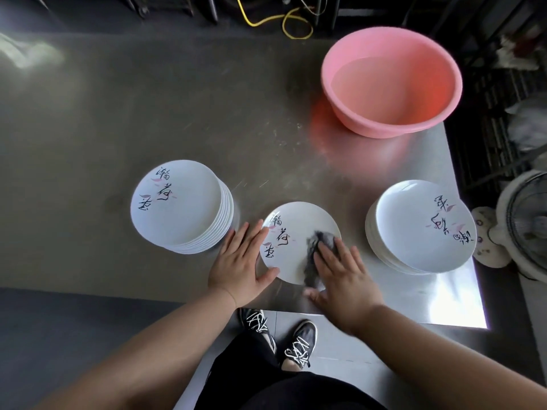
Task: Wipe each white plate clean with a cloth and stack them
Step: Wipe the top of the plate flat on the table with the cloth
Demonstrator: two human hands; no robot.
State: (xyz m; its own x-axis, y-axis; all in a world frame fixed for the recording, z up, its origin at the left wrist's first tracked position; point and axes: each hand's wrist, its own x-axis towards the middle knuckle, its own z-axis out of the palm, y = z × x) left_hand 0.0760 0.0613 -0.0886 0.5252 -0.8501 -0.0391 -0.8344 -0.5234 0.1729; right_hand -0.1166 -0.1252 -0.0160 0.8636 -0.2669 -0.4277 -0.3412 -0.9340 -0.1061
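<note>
- Plate (296,232) being wiped: single white plate with black brush lettering, flat on the steel table (148,113), close to the table's near edge, between two stacks.
- Grey cloth (316,247) lies on the plate's right portion and trails off its near rim onto the table.
- Right hand (340,270) presses the cloth flat, fingers straight and fairly close together, thumb out toward the near side; blurred, so likely mid-stroke.
- Left hand (239,261) on the plate's left rim, fingers extended and spread, thumb against the near-left rim; steadying, not gripping.
- Unwiped-looking lettered area lies left of the right hand's fingers, so the next stroke probably runs leftward across the plate.
- Left stack (180,205) just left of the plate, about ten high; left hand is nearer it.
- Right stack (420,226) just right of the plate, lower.
- Cannot tell which stack is the wiped one.
- Pink basin (390,81) well beyond the plate, far right; open table between.
- Risk: near edge close, plate could slide off toward the person.
</note>
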